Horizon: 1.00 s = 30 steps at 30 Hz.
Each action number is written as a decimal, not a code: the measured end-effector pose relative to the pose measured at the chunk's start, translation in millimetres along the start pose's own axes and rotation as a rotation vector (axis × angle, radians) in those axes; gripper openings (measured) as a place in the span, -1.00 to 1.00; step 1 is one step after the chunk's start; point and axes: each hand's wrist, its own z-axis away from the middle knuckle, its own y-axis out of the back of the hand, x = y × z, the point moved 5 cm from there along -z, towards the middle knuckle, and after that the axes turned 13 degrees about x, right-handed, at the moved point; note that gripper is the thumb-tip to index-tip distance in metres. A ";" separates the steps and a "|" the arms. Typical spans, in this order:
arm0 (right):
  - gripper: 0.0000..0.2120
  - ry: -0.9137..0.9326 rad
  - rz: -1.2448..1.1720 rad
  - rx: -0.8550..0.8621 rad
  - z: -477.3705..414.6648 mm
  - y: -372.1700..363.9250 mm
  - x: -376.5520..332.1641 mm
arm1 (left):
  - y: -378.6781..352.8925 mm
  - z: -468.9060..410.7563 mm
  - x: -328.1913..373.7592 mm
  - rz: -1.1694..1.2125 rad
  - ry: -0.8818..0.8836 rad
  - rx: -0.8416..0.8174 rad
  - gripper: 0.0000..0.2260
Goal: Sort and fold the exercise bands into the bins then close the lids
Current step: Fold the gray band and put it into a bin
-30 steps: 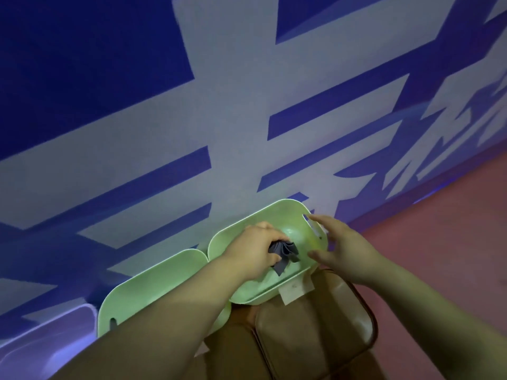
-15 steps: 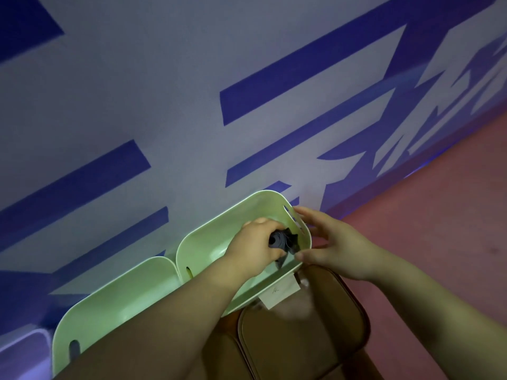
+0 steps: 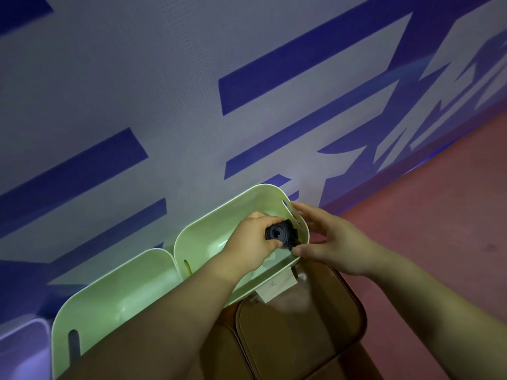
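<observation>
My left hand (image 3: 251,242) grips a rolled dark grey exercise band (image 3: 278,233) inside the right end of a light green bin (image 3: 208,234). My right hand (image 3: 332,242) sits at that bin's right end, fingers over the rim by the handle slot, thumb touching the band's loose end near the front corner. A white paper label (image 3: 277,286) is stuck on the bin's front wall. A second light green bin (image 3: 115,292) stands to the left, touching the first.
A brown lid (image 3: 301,325) lies in front of the bins, below my hands. A pale lilac bin's corner (image 3: 22,349) shows at the far left. A white and blue wall rises behind; red floor (image 3: 439,229) extends right.
My left hand has carried the band deeper toward the bin's right end. My right hand closed in on the rim and now touches the band. The camera view shifted slightly.
</observation>
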 end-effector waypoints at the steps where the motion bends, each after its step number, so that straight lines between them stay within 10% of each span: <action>1: -0.19 0.000 0.003 0.001 0.1 -0.2 0.1 | -1.6 0.9 0.7 0.002 -0.003 0.014 -0.52; 30: -0.29 -0.024 0.099 0.130 12.1 -4.7 -7.8 | 8.1 11.4 -3.7 -0.113 0.004 -0.040 -0.38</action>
